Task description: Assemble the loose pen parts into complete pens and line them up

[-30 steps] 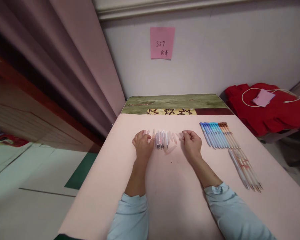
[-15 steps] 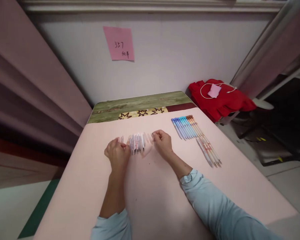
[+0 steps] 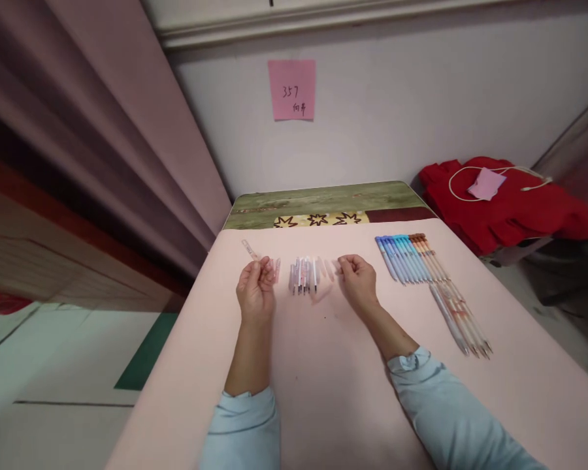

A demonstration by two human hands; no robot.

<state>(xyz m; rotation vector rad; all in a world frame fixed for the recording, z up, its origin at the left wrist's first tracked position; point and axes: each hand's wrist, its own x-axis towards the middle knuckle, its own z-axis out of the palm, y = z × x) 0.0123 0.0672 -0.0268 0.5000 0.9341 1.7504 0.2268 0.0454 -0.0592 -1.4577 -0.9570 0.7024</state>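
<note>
My left hand [image 3: 255, 290] is raised a little over the pink tabletop [image 3: 323, 365] and pinches a clear pen barrel [image 3: 250, 250] that sticks out up and to the left. Just right of it lies a small row of clear pen parts and refills [image 3: 305, 274]. My right hand [image 3: 357, 279] rests on the table beside that row, fingers curled closed at a pale clear piece; I cannot make out what is in them.
A row of blue and orange pens [image 3: 408, 258] lies at the right, with a second bundle of patterned pens [image 3: 459, 316] below it. A red cloth with a white cable [image 3: 507, 202] sits off the table's right. A pink note [image 3: 291, 89] hangs on the wall; curtain at left.
My left hand has lifted a clear pen barrel away from the row. The right hand stays by the parts. The camera has swung right, then back left.
</note>
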